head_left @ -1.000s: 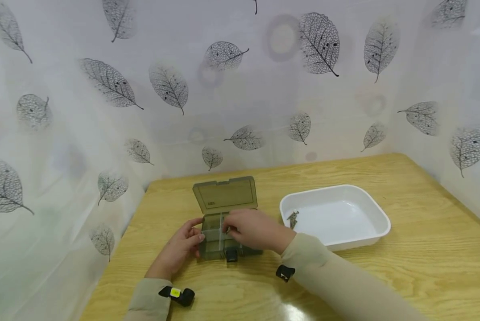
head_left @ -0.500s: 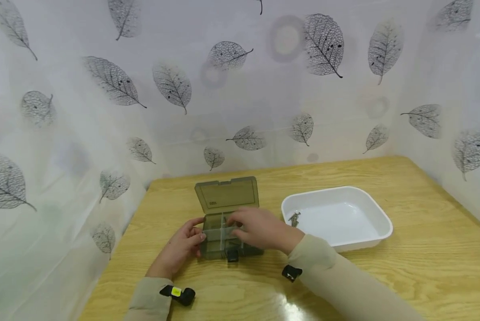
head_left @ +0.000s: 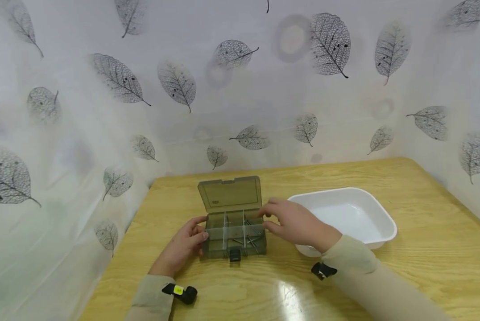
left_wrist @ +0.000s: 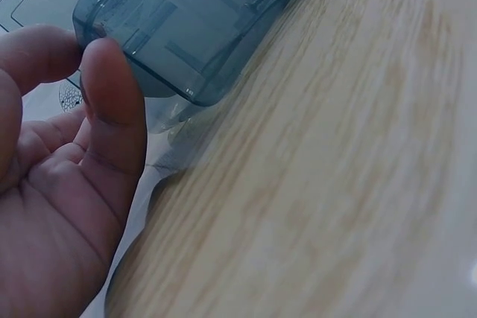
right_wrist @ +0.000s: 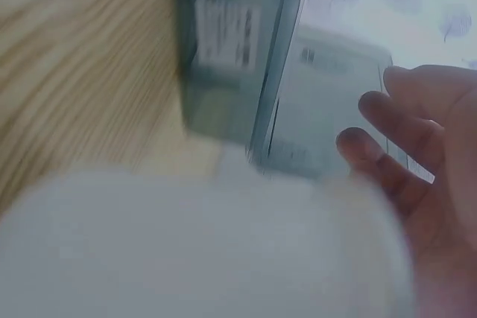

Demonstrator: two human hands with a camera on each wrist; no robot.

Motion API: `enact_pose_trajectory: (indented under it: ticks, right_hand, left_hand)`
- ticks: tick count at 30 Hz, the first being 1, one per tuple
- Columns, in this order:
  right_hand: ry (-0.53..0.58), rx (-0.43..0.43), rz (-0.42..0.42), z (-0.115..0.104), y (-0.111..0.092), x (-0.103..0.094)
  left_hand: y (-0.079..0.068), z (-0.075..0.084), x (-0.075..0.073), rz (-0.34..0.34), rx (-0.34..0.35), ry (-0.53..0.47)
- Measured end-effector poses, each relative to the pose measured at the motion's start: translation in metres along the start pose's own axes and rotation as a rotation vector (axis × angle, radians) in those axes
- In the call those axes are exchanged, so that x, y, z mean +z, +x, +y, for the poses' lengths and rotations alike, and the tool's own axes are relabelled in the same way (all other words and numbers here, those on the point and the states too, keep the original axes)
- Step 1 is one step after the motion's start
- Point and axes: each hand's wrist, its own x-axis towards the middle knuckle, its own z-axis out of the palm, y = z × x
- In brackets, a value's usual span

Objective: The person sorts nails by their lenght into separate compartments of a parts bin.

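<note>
A smoky translucent compartment box (head_left: 213,246) sits on the table with its lid (head_left: 233,194) raised. Several screws (head_left: 252,241) lie in its middle and right compartments. My left hand (head_left: 184,243) pinches the box's left side; in the left wrist view the thumb (left_wrist: 112,87) and forefinger meet at a corner of the box (left_wrist: 201,31). Just off the box's right end, my right hand (head_left: 298,223) hovers with loosely bent fingers and nothing between them. Its fingers (right_wrist: 361,147) overlap the lid in the right wrist view.
To the right of the box stands a white tray (head_left: 384,236), its left part hidden behind my right hand. The blurred tray rim (right_wrist: 186,251) fills the lower right wrist view. Behind the wooden table (head_left: 240,294) hangs a leaf-print curtain (head_left: 256,89).
My right hand has let go of something over the box's compartments and moved right, toward the tray. The screws in the box are uncovered. My left hand stays at the box's left side.
</note>
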Motion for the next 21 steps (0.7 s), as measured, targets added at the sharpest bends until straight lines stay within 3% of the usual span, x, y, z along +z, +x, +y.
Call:
enact_pose_trajectory:
  ticks: [13, 21]
  right_hand:
    - [-0.041, 0.086, 0.036, 0.055, -0.037, -0.024]
    - [-0.083, 0.156, -0.082, 0.075, -0.047, -0.016]
  left_hand:
    - [0.001, -0.003, -0.003, 0.000, -0.007, -0.006]
    - [0.000, 0.001, -0.001, -0.005, -0.016, -0.017]
